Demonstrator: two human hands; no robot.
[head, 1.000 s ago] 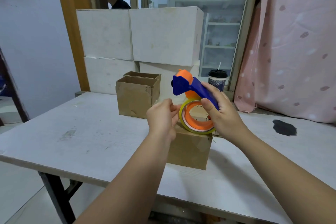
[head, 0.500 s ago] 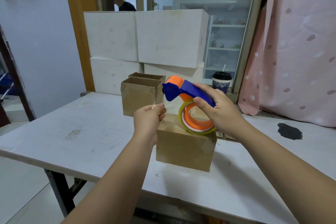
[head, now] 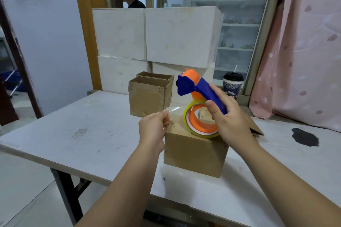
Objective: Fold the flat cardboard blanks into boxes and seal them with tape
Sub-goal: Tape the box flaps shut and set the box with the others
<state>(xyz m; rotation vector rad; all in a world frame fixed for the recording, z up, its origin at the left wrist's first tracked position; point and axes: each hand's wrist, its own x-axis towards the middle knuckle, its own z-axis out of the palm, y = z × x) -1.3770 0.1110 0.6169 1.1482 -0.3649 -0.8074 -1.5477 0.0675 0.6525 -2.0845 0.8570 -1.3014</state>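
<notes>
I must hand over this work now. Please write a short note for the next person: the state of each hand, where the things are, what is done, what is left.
Left hand: pinching the free end of clear tape.
Right hand: gripping the tape dispenser, roll resting on the closed box.
Done: two open boxes folded, standing behind.
Left: tape this box's top seam; a flat blank lies behind the right hand.

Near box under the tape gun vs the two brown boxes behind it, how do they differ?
The near box has its top closed; the two rear boxes stand open-topped. The near box has the tape dispenser over it, gripped by the right hand; the rear boxes are untouched. The near box faces a corner to the camera; the rear ones sit side-on. All are plain brown cardboard.
</notes>
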